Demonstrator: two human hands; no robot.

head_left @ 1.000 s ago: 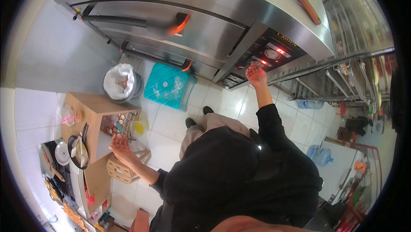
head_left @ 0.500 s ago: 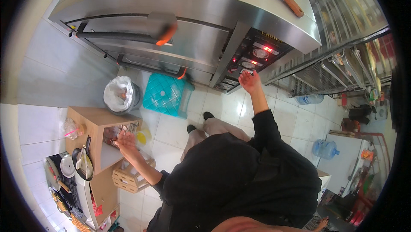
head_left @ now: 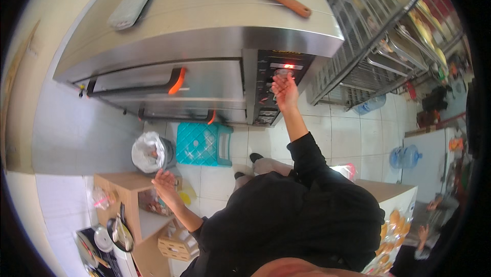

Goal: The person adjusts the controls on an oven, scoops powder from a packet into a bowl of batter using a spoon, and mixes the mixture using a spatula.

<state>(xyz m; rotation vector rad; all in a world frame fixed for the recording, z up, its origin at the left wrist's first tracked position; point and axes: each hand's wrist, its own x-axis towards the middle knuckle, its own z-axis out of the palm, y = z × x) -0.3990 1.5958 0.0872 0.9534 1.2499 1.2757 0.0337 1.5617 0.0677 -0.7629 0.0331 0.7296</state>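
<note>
My right hand (head_left: 285,93) reaches up to the control panel (head_left: 265,85) of a stainless steel oven (head_left: 215,75). Its thumb and fingers close around the lower side of a round knob (head_left: 282,72), just under a lit red display (head_left: 289,66). The hand partly hides the panel. My left hand (head_left: 165,185) hangs in the air with its fingers apart, holding nothing. Below it is a wooden cabinet (head_left: 120,181), and a lined waste bin (head_left: 148,152) stands just beyond it. The oven doors have black handles (head_left: 135,91) with orange ends.
A wooden-handled spatula (head_left: 284,0) and a pale folded cloth-like thing (head_left: 140,1) lie on the oven top. A turquoise stool (head_left: 202,144) stands before the oven. At right are a tray rack (head_left: 353,47), a water bottle (head_left: 405,157) and another person's hands (head_left: 423,233).
My right hand has risen along the panel from a lower control to the upper knob. My left hand has moved away from the cabinet opening. The view has shifted, showing more of the oven top.
</note>
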